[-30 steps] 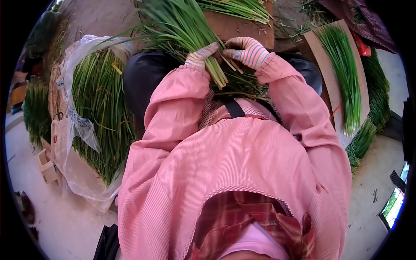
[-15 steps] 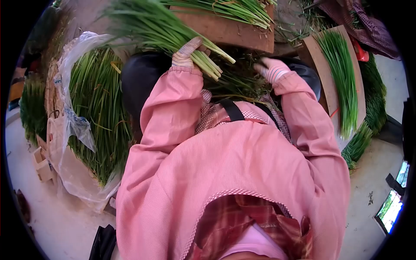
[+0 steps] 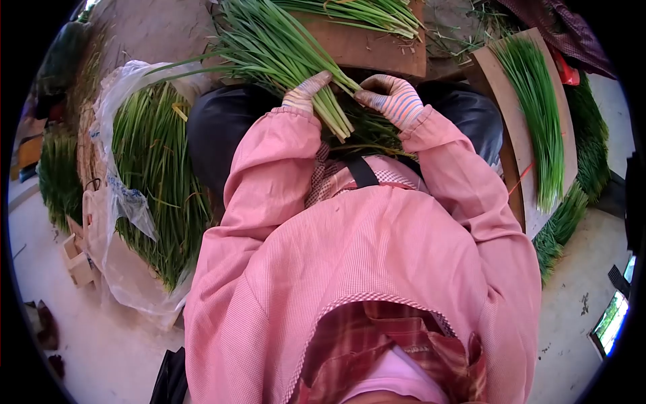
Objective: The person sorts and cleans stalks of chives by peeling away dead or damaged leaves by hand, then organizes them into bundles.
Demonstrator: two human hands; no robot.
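Observation:
My left hand [image 3: 307,93], in a striped glove, is closed around a bunch of garlic chives [image 3: 272,44]. The pale stem ends point down and to the right, and the green leaves fan out toward the upper left. Close beside it, my right hand [image 3: 391,99], gloved too, pinches the stem ends of a few chives at the bunch's right side. Its fingertips look dark and soiled. Below both hands, loose trimmings [image 3: 370,131] lie in my lap, partly hidden by the stems.
More chives [image 3: 363,15] lie on a wooden board [image 3: 390,54] ahead. At my left, a plastic bag [image 3: 121,202] holds a large heap of chives [image 3: 158,161]. To the right, a neat bundle [image 3: 535,114] rests on a slanted board [image 3: 501,87], with further green piles [image 3: 589,141] behind.
My right hand has moved left and up from over the lap trimmings and now grips chive stems. The bunch in my left hand has shifted slightly right and down.

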